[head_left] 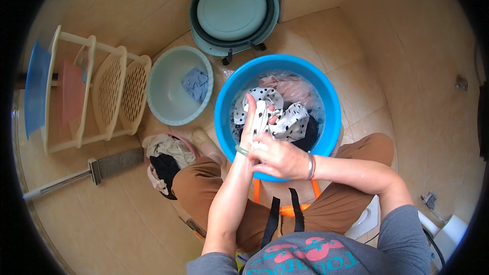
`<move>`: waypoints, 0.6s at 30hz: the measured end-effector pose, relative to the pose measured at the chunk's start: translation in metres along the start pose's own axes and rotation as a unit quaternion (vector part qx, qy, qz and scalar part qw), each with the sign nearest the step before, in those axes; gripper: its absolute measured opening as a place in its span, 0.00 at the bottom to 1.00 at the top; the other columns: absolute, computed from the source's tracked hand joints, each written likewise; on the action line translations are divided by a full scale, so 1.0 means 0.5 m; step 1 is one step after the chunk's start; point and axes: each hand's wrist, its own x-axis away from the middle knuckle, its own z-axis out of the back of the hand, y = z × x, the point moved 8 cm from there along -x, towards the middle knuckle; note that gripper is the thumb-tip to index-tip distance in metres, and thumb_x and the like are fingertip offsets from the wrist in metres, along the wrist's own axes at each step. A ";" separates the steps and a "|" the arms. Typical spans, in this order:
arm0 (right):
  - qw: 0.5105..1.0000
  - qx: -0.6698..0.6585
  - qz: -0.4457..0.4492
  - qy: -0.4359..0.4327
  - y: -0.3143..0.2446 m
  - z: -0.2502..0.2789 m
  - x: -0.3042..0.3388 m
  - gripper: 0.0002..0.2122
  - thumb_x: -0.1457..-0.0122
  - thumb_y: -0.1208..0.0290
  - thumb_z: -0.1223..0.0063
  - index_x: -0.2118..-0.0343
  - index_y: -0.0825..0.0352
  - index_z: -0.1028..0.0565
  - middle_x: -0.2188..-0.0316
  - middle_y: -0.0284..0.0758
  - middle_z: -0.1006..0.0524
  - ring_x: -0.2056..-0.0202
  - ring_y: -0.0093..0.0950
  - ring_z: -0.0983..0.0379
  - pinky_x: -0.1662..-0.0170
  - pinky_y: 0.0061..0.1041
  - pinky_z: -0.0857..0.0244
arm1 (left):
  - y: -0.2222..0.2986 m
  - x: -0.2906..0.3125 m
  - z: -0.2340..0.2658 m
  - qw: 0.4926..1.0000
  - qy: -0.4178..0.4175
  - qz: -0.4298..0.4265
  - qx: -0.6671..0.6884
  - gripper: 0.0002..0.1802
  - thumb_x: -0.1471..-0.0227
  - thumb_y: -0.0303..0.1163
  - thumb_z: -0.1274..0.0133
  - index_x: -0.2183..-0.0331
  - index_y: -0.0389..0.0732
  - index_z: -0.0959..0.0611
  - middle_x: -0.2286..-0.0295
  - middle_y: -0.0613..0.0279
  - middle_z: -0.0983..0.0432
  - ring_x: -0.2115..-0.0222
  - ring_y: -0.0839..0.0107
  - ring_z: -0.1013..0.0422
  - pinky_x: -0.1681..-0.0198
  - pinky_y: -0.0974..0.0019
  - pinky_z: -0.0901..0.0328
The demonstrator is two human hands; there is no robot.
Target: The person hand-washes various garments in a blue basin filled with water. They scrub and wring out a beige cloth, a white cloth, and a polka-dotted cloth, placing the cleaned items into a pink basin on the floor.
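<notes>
A white cloth with black dots [294, 122] lies bunched in a blue basin [330, 103], partly lifted over its near side. My left hand [248, 128], with a green bangle at the wrist, is closed around a fold of this cloth. Its thumb points up, and fingertips show on the fold's far side. My right hand [283, 159] pinches the lower end of the same cloth, close against the left wrist. Sudsy water surrounds a pink garment [291, 89] at the basin's back and a dark garment [309, 136] at its right.
A pale green basin [168, 103] holding a blue cloth [195, 84] stands left. Behind is a round folding tub [232, 10]. A cream shelf rack [109, 94], a long-handled brush [114, 165] and a pink tub of clothes [170, 155] are at left. An orange stool [288, 210] stands between my knees.
</notes>
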 end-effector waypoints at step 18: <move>0.959 0.218 -0.003 0.181 0.116 0.039 -0.018 0.08 0.45 0.69 0.48 0.78 0.65 0.26 0.81 0.40 0.29 0.81 0.37 0.29 0.78 0.33 0.33 | -0.085 -0.057 0.038 0.941 -0.208 -0.221 0.148 0.15 0.38 0.40 0.63 0.61 0.44 0.24 0.68 0.67 0.27 0.70 0.75 0.29 0.66 0.68 0.33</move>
